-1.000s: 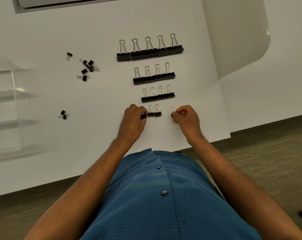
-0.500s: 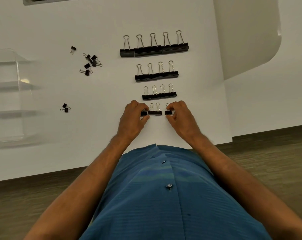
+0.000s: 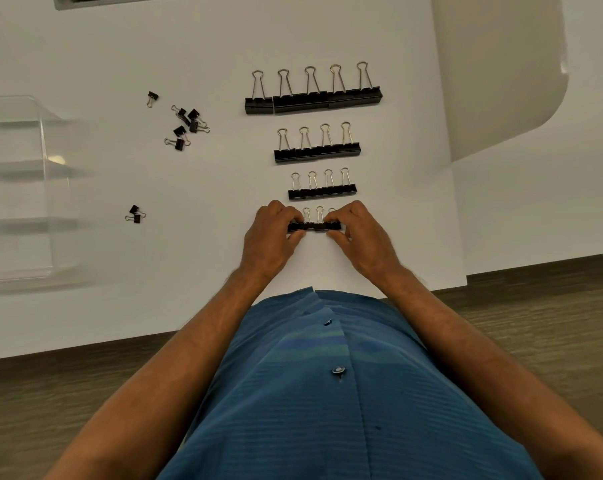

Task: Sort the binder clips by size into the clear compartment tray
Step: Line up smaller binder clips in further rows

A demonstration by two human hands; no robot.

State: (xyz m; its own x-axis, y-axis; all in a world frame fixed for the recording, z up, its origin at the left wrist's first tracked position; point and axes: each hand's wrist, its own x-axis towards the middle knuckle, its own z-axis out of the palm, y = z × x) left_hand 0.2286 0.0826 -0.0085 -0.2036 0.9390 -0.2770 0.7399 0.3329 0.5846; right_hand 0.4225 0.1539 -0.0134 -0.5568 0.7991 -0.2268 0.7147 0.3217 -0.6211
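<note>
A white table [image 3: 120, 306] is seen from above, with the clear compartment tray [image 3: 19, 188] at its left edge, no clip visible in it. Four rows of black binder clips are laid out by size: the largest row [image 3: 314, 98] farthest away, then the medium row [image 3: 317, 152], then the smaller row [image 3: 322, 190]. The nearest row of small clips [image 3: 314, 226] is pinched at its ends between the left hand [image 3: 270, 237] and the right hand [image 3: 360, 237], fingers curled on the end clips. The step in hand appears to be squaring up this row. The tiniest clips [image 3: 186, 124], and a pair [image 3: 135, 214], lie loose and ungrouped, so gathering these probably comes next, before transfer to the tray.
</note>
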